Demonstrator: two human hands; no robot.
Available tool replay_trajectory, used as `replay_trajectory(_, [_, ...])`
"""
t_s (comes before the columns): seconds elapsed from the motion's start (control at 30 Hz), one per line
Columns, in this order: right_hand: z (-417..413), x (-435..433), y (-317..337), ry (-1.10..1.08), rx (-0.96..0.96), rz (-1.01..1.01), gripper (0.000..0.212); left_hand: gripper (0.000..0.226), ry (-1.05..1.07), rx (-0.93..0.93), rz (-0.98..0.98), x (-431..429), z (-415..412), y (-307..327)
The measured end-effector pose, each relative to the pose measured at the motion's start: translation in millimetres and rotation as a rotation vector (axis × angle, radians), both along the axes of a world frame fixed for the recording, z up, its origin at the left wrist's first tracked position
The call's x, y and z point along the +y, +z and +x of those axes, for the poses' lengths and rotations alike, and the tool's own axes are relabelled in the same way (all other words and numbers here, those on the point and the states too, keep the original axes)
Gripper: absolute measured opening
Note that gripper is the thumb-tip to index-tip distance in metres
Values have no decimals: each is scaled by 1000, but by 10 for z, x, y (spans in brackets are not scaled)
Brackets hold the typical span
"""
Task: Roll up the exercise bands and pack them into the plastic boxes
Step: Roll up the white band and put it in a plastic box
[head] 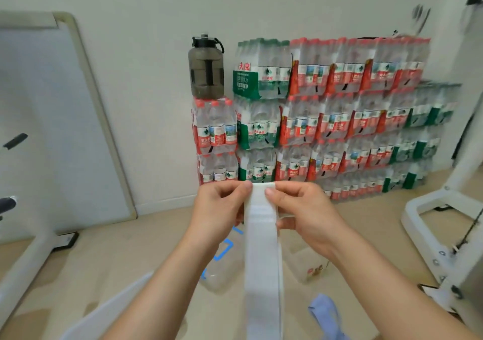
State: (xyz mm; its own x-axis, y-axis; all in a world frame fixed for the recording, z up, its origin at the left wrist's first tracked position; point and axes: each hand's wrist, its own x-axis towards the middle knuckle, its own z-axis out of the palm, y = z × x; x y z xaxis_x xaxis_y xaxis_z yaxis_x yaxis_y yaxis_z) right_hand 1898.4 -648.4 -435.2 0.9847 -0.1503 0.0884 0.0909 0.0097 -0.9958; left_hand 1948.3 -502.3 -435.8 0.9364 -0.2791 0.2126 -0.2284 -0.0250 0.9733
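A long white exercise band (262,261) hangs straight down in front of me, its top end held up at chest height. My left hand (219,209) pinches the band's top left corner and my right hand (300,209) pinches the top right corner. On the floor below lie two clear plastic boxes: one with blue clips (219,266) behind my left forearm, and one with a red sticker (308,266) under my right wrist. A light blue band (326,313) lies crumpled on the floor at the lower right.
Shrink-wrapped packs of water bottles (326,120) are stacked against the wall ahead, with a dark jug (206,73) on top. A framed white board (52,130) leans at the left. A white machine frame (444,222) stands at the right.
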Motion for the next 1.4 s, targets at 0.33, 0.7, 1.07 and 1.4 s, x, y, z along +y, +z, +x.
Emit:
replay_trajectory(0.33, [646,-31,-308,38,14,-139,22,6,124,5,-50,20,497,-335])
replay_trajectory(0.7, [680,-164,-364,127,-25,-126,21,20,272,-286,59,-117,469,-318])
replay_trajectory(1.07, [548,-190,-533,671,219,-154,37,9,488,-45,-295,109,622,-315])
replay_trajectory(1.4, [534,-534,-494,236,323,-239,13,6,810,102,-25,827,1094,-627])
